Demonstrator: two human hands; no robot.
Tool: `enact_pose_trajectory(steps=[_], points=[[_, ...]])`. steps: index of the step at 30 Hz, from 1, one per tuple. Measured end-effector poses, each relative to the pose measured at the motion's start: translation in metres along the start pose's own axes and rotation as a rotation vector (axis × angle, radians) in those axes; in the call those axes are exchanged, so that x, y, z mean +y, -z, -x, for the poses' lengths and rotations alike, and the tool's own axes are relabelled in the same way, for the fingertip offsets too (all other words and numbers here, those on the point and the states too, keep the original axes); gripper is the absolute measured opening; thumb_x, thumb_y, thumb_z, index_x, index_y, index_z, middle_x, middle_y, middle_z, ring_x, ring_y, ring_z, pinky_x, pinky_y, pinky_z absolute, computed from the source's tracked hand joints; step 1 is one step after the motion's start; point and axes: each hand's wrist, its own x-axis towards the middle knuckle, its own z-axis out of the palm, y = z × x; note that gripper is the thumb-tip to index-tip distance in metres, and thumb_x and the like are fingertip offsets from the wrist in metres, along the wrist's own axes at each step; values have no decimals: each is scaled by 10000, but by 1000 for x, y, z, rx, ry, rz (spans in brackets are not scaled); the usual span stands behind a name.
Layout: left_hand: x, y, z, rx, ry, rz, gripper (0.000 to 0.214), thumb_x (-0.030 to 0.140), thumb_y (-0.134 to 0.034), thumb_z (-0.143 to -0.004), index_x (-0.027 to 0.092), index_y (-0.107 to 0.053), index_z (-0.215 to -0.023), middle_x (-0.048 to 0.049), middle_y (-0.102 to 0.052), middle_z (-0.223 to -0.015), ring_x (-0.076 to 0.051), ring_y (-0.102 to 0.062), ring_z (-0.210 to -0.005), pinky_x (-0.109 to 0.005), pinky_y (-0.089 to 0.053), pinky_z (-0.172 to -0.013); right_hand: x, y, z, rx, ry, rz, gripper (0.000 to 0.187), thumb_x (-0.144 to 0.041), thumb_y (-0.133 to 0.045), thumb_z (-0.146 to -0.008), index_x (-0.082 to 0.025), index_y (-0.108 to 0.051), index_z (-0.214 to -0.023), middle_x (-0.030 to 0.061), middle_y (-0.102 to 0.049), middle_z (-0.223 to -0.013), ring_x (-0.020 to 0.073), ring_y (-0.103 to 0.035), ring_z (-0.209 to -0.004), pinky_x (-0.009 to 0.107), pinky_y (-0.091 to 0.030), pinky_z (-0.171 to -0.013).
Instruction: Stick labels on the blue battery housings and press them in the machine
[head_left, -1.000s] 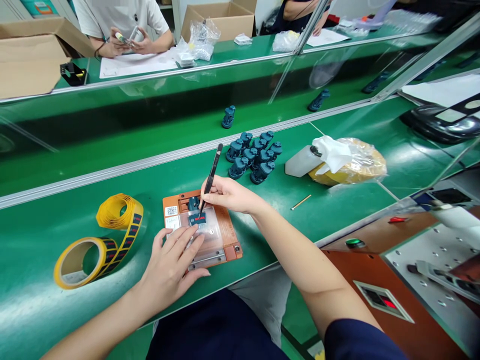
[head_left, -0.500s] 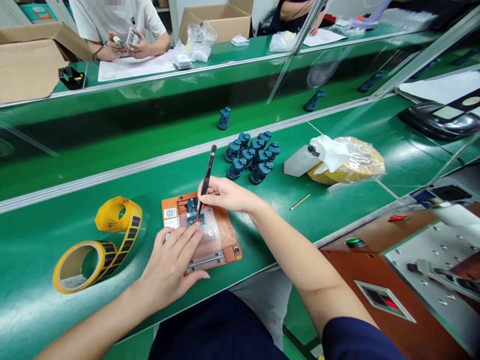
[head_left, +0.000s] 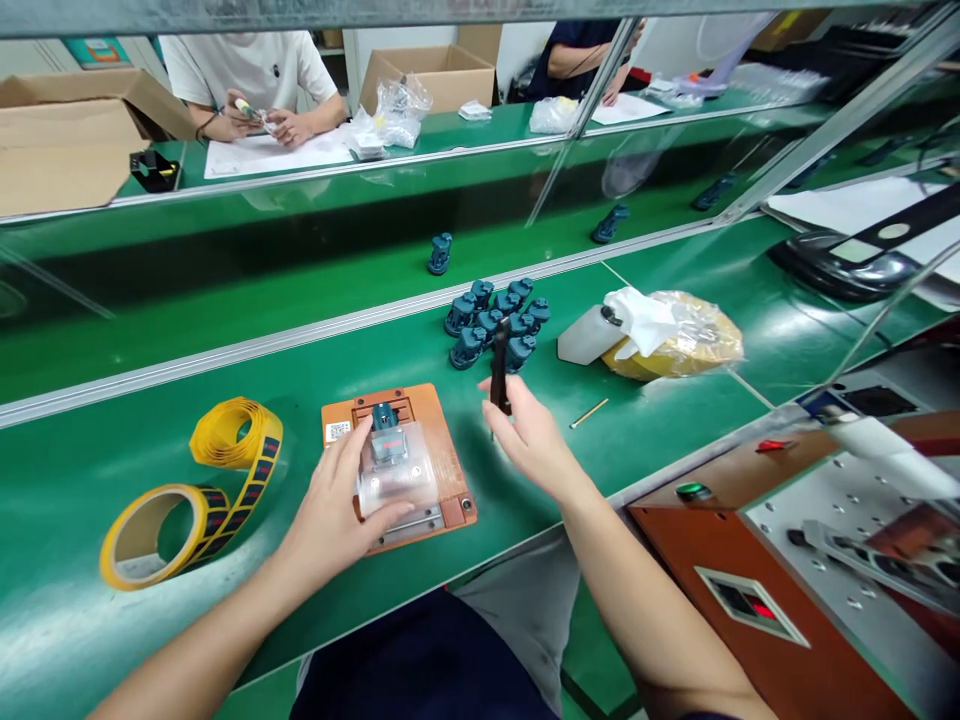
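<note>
Both hands are over the green table (head_left: 517, 505). With its thumb and fingers spread around the near and far ends of the clear plate (head_left: 409, 485), the left hand (head_left: 336, 492) touches that plate, but I cannot tell if it pinches it or only steadies it. Under the plate is the orange board (head_left: 452, 470), just right of the left hand, and its slot probably keeps the small blue part (head_left: 385, 416) from sliding. That part sits by the left fingertips, at the far end of the plate. A small label (head_left: 390, 446) shows there too; I cannot tell if it is on the plate or under it.

Thumb and fingers of the right hand (head_left: 531, 440) hold the black tweezers (head_left: 499, 370), nearly upright, apart from the board. Their tips are too blurry to see.

Just past the right hand stand the blue parts (head_left: 469, 345) in a bunch, maybe put close so they are easy to reach. A thin stick (head_left: 589, 413) lies right of that hand. Left of the left hand, well apart, curls the sticker strip (head_left: 264, 455), perhaps unrolled for easy picking.

Green table top shows between the board and the right hand, so there is some room. Beyond both hands, a metal rail (head_left: 300, 343) bounds the work space, and the table's near edge runs under the arms.
</note>
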Motion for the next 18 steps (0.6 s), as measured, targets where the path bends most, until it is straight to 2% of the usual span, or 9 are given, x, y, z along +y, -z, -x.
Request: enact_pose_trajectory(steps=[2, 3, 5, 6, 8, 10, 12, 15, 18], points=[[0, -2, 4, 92, -49, 40, 983, 446, -774, -834, 254, -188, -1600, -167, -536, -1427, -336, -542, -1278, -512, -506, -1013, 23, -2, 19, 12, 83, 209, 271, -312, -415, -1026, -213, -565, -1229, 105, -578, -977, 275, -589, -924, 442, -518, -858], [2, -2, 8, 195, -137, 35, 981, 383, -811, -809, 271, -229, -1590, -151, -555, -1389, -317, -565, -1244, -492, -520, -1005, 34, -4, 27, 22, 115, 280, 306, -298, -393, -1030, -204, -565, -1265, 120, -570, -995, 287, -581, -948, 449, -520, -857], [9, -3, 23, 386, -401, 25, 857, 239, -811, -801, 317, -368, -1530, -100, -587, -1308, -269, -592, -1181, -470, -528, -1015, 56, -8, 39, 44, 141, 400, 352, -271, -379, -1027, -192, -571, -1311, 141, -562, -1025, 303, -565, -970, 459, -527, -845], [13, -5, 32, 413, -537, 45, 748, 202, -773, -821, 343, -442, -1477, -72, -607, -1270, -245, -608, -1148, -463, -533, -1017, 64, -8, 43, 51, 136, 459, 366, -260, -381, -1022, -184, -582, -1318, 150, -563, -1034, 312, -556, -969, 469, -527, -837], [19, -9, 51, 333, -720, 121, 542, 207, -692, -866, 365, -549, -1365, -33, -665, -1188, -213, -644, -1091, -451, -555, -1003, 71, -8, 49, 63, 104, 564, 386, -248, -389, -1013, -151, -610, -1314, 174, -570, -1044, 331, -536, -959, 498, -518, -822], [22, -15, 67, 203, -778, 112, 425, 216, -665, -887, 329, -611, -1293, -25, -722, -1129, -196, -669, -1085, -410, -563, -1008, 66, -6, 50, 89, 83, 599, 402, -254, -408, -1010, -122, -620, -1325, 196, -578, -1072, 348, -519, -990, 532, -497, -850], [20, -20, 79, 82, -799, -38, 410, 125, -621, -907, 254, -638, -1296, -31, -741, -1188, -174, -655, -1163, -338, -524, -1069, 48, -7, 47, 81, 130, 508, 401, -271, -434, -1018, -156, -618, -1355, 194, -573, -1162, 350, -503, -1091, 555, -458, -944], [11, -20, 90, -117, -786, -196, 456, 24, -425, -973, 167, -604, -1368, -27, -657, -1397, -171, -533, -1365, -329, -382, -1197, 13, -18, 34, -154, 307, 232, 379, -318, -430, -1046, -315, -627, -1370, 114, -552, -1296, 307, -457, -1243, 539, -369, -1093], [2, -15, 96, -106, -714, -120, 486, 5, -341, -988, 124, -564, -1403, -71, -651, -1402, -221, -472, -1429, -472, -285, -1250, -6, -36, 17, -407, 434, 48, 380, -400, -419, -1058, -394, -610, -1386, 67, -502, -1385, 288, -390, -1314, 526, -320, -1152]])
